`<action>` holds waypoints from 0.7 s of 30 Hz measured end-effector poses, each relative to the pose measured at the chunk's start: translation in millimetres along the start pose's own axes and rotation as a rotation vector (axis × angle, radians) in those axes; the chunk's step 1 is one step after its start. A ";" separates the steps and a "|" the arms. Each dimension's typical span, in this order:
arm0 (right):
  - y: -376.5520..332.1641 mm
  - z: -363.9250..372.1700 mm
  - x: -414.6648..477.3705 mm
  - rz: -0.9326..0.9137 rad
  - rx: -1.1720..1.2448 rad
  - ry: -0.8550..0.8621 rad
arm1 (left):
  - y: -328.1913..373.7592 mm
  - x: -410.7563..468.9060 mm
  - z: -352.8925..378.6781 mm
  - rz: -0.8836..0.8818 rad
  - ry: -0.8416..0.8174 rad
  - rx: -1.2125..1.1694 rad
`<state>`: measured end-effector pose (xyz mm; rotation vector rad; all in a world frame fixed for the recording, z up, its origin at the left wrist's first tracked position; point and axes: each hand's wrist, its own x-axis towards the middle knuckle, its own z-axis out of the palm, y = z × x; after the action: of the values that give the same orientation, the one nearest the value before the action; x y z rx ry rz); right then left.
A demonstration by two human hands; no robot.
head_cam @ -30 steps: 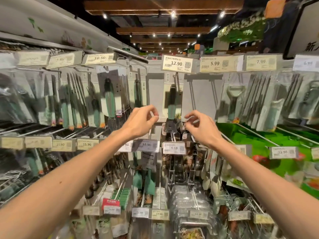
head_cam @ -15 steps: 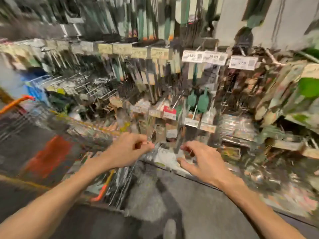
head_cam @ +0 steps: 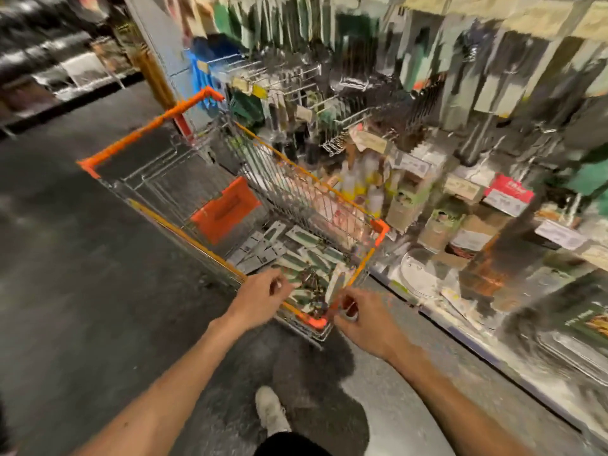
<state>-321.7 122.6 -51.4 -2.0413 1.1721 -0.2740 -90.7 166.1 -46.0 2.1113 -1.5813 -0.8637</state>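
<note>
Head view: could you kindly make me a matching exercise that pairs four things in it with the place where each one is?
Things:
1. left hand
2. packaged tools
3. white shoe
4. red tag

Places:
A. on the floor between the forearms
B. on a shelf edge at the right
C. over the near end of the cart
D. lying in the basket

Pairs: 1-C, 2-D, 3-A, 4-B.

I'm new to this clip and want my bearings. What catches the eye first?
The orange-trimmed wire cart stands mid-aisle, flat packaged utensils piled at its near end. The left hand and right hand hover at that end, and blurred racks of hanging goods fill the right side.
</note>
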 end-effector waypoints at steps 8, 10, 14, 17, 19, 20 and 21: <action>-49.9 89.1 133.5 0.182 0.024 -0.091 | -111.3 94.6 -52.3 -0.136 -0.122 0.008; -52.5 104.5 160.3 0.231 0.056 -0.110 | -130.9 120.7 -61.0 -0.146 -0.166 0.051; -42.0 136.8 218.0 0.330 0.099 -0.230 | -161.1 178.8 -71.6 -0.191 -0.227 0.167; -23.5 164.8 267.1 0.377 0.152 -0.268 | -184.4 223.8 -73.2 -0.223 -0.361 0.171; -9.1 185.2 307.3 0.416 0.147 -0.310 | -205.8 260.3 -71.5 -0.240 -0.486 0.219; -1.6 194.3 326.3 0.449 0.148 -0.338 | -218.3 278.8 -70.2 -0.260 -0.551 0.256; 5.1 203.2 345.2 0.493 0.151 -0.352 | -233.6 299.9 -67.3 -0.282 -0.600 0.294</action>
<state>-27.9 -57.2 -256.0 -1.5297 1.3322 0.2241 179.1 -51.8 -215.6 2.4712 -1.7959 -1.5610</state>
